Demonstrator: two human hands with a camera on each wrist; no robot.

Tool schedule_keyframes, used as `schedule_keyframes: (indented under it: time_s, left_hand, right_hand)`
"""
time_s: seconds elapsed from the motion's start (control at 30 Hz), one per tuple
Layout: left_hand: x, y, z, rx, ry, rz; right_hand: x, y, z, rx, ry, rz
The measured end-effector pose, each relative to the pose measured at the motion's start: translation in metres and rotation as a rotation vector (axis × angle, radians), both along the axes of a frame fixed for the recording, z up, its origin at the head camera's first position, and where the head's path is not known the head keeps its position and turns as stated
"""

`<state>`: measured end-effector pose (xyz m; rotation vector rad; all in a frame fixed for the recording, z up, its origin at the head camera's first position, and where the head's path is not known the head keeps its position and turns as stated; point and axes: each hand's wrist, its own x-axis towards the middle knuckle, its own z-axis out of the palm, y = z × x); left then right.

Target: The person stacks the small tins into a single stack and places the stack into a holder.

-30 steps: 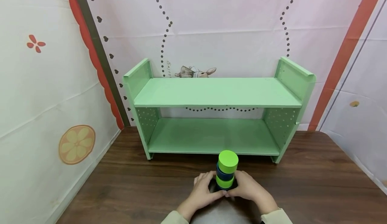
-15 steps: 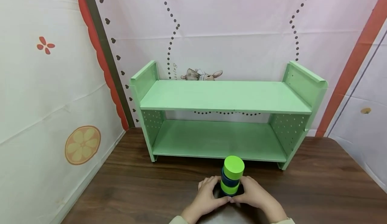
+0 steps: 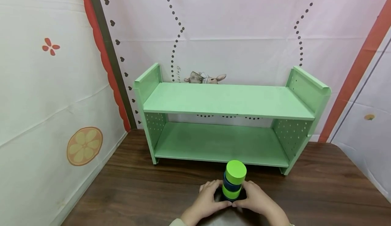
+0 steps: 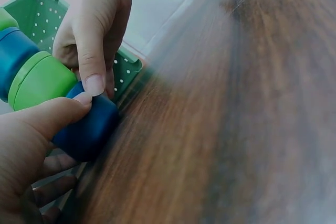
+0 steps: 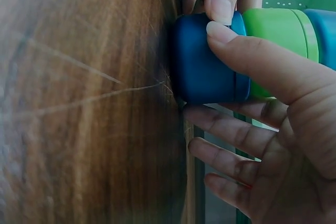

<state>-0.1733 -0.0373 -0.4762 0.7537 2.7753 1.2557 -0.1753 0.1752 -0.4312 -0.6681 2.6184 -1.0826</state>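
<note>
A tower of small round lidded jars stands upright on the wooden table. At its top is a lime green jar [image 3: 236, 172], over a dark blue jar [image 3: 231, 183], a second lime green jar [image 3: 231, 193] and a bottom blue jar [image 5: 205, 59]. My left hand [image 3: 206, 202] holds the bottom jar from the left, and my right hand [image 3: 259, 200] holds it from the right. Both thumbs press its near side, their tips almost touching. In the right wrist view, some lower right fingers stick out loosely beneath. The jar's far side is hidden in the head view.
Behind the tower stands a pale green two-tier shelf [image 3: 226, 98] with perforated side panels. Its lower board [image 3: 220, 141] lies just beyond the tower. A printed cloth [image 3: 244, 22] hangs behind, and another [image 3: 36, 117] borders the left of the brown table [image 3: 137, 192].
The head view has shifted, so the shelf, tower and hands appear slightly lower and further right. Both hands keep holding the bottom blue jar, and the tower stays stacked.
</note>
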Motion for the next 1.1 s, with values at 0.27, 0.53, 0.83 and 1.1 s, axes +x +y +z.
schedule_keyframes:
  time_s: [0.27, 0.53, 0.83, 1.1]
  left_hand:
    - [-0.005, 0.001, 0.003, -0.027, 0.014, -0.033]
    - [0.0, -0.01, 0.0, -0.037, -0.103, -0.057]
    - [-0.009, -0.007, 0.015, -0.094, -0.037, -0.085]
    - [-0.012, -0.003, 0.028, -0.182, -0.009, -0.114]
  right_hand:
    - [0.0, 0.0, 0.0, 0.019, 0.061, -0.001]
    - [0.005, -0.008, -0.009, -0.013, 0.003, 0.03]
    - [0.005, -0.008, -0.005, 0.004, 0.072, 0.002]
    - [0.007, -0.006, 0.001, 0.039, 0.103, -0.016]
